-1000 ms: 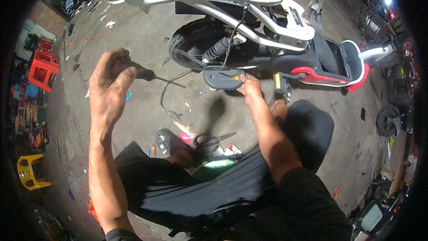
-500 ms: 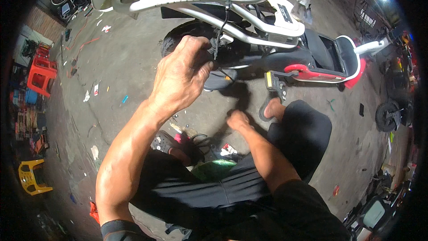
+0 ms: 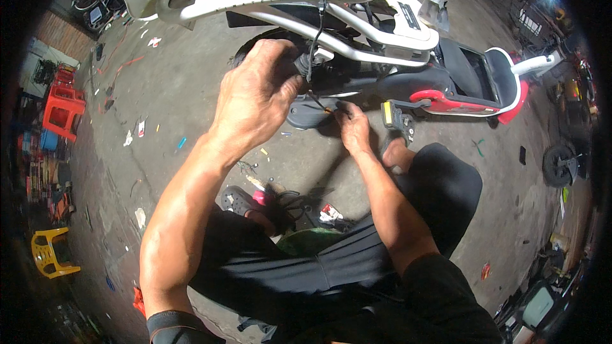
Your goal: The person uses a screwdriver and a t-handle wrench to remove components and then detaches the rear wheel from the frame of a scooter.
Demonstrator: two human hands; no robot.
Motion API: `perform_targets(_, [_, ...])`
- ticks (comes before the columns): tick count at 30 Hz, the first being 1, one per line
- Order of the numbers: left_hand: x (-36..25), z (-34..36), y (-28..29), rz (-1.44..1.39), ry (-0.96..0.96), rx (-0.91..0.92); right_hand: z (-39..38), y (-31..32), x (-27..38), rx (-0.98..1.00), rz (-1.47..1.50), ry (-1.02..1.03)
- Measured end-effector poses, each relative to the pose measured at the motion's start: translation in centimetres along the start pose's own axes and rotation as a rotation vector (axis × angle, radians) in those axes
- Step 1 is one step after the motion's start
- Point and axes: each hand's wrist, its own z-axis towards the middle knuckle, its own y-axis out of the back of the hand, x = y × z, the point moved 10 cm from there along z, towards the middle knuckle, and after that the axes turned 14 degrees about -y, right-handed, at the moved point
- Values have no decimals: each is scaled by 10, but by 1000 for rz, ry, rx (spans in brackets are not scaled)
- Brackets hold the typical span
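Note:
My left hand (image 3: 258,92) is closed around a black cable (image 3: 312,51) that hangs from the white tubular frame of an electric scooter (image 3: 344,44). Its fingertips are partly hidden behind the hand. Below the grip, a thin dark wire with an orange tip (image 3: 328,110) slants down to the right. My right hand (image 3: 354,126) is closed, its fingertips right beside that tip; whatever they pinch is too small to make out. Behind the wire is a dark grey rounded part (image 3: 305,116). The scooter's rear tyre (image 3: 255,46) is half covered by my left hand.
A pedal-like black part with a yellow reflector (image 3: 387,114) sticks out near my right foot. Red stools (image 3: 64,114) and a yellow plastic stool (image 3: 52,253) stand at the left. Litter dots the concrete floor (image 3: 172,108). A loose wheel (image 3: 558,165) lies far right.
My right hand has risen from above my lap to the wire's orange tip. The left hand keeps its hold on the cable, nearly in place. The view has shifted slightly.

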Motion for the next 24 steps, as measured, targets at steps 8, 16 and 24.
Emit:
perform_targets(8, [-3,0,-4,-2,-49,-9,-6,2,17,-83,-171,61])
perform_targets(16, [-3,3,-8,48,-84,4,-11,6,28,-144,-279,137])
perform_targets(24, [-1,4,-12,3,-47,18,0,4,7,-102,-235,94])
